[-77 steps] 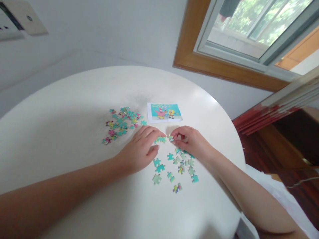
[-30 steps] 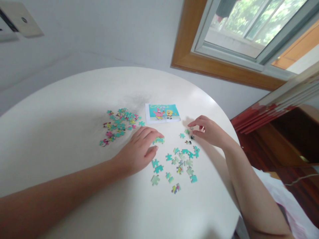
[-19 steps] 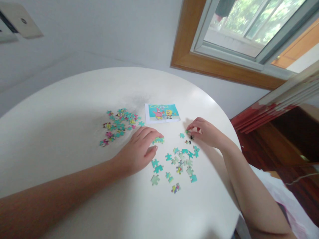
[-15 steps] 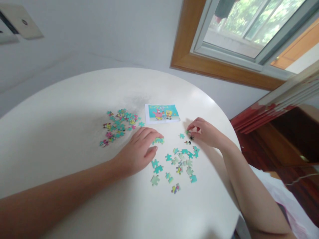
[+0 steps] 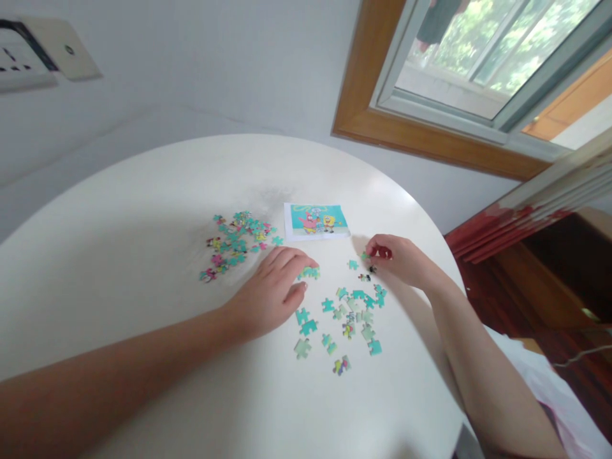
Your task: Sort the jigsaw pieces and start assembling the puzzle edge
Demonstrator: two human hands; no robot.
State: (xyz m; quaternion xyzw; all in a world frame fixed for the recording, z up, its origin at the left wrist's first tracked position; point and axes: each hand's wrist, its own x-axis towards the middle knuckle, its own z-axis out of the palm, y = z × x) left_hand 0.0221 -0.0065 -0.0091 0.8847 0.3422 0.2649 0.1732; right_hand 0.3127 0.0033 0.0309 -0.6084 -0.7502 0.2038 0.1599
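My left hand (image 5: 275, 290) rests on the table, thumb apart from the other fingers, fingertips at a joined strip of teal-and-yellow puzzle pieces (image 5: 310, 273) that they partly cover. Thumb and fingers of my right hand (image 5: 394, 256) are bent together around a small puzzle piece (image 5: 364, 255), mostly hidden by the fingertips. Beside it lie a teal piece (image 5: 352, 264) and a dark-and-light piece (image 5: 364, 277). Nearer to me spread several loose and joined pieces (image 5: 367, 317). Behind the hands lies a reference picture (image 5: 319, 220) with cartoon figures.
A heap of mixed puzzle pieces (image 5: 234, 241) lies left of the picture on the round white table (image 5: 143, 210). A wall with a socket (image 5: 21, 60) and a wood-framed window (image 5: 444, 150) stands behind. A red-and-white curtain (image 5: 507, 226) hangs at the right.
The whole view has shifted slightly, so things sit a little further right and lower. My right fingers have drawn slightly closer together; my left hand stays at the strip.
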